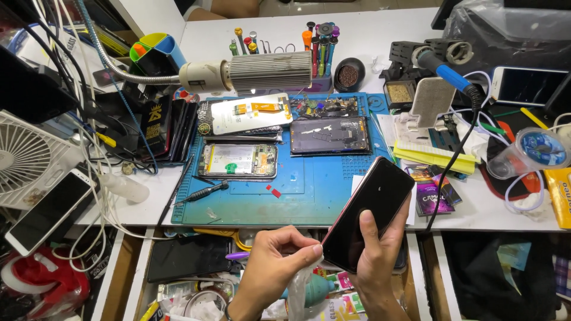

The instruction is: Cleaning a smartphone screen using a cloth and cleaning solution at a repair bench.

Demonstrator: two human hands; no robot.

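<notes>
Smartphone (369, 214), dark screen up, sits tilted in the right hand (380, 261) at the near edge of the desk, above an open drawer (196, 261). Right fingers wrap the phone's right edge from behind, thumb (366, 229) pressed flat on the glass near its lower end, so a firm closed grip. Left hand (273, 261) is curled beside the phone's lower left corner, fingertips pinched on a thin clear plastic film (300, 291) that hangs down from that corner. Whether the film is attached to the glass or loose, I cannot tell.

Judged step: handling film at the phone's corner. To do it well, keep the right thumb low and off the corner being worked, hold the phone steady over the drawer rather than out past the desk, pull the film slowly at a shallow angle, and keep the pinch close to the edge so it does not tear. Risk: the phone slipping, since only one hand bears it.

Farther on, a blue work mat (309, 190) carries an opened phone body (238, 160), a dark phone frame (330, 135) and a white display panel (250, 113). A black screwdriver (205, 192) lies on the mat's left part. A lamp head (267, 72) hangs above. A white phone (47, 211) lies far left, and a soldering iron (446, 71) rests far right.
</notes>
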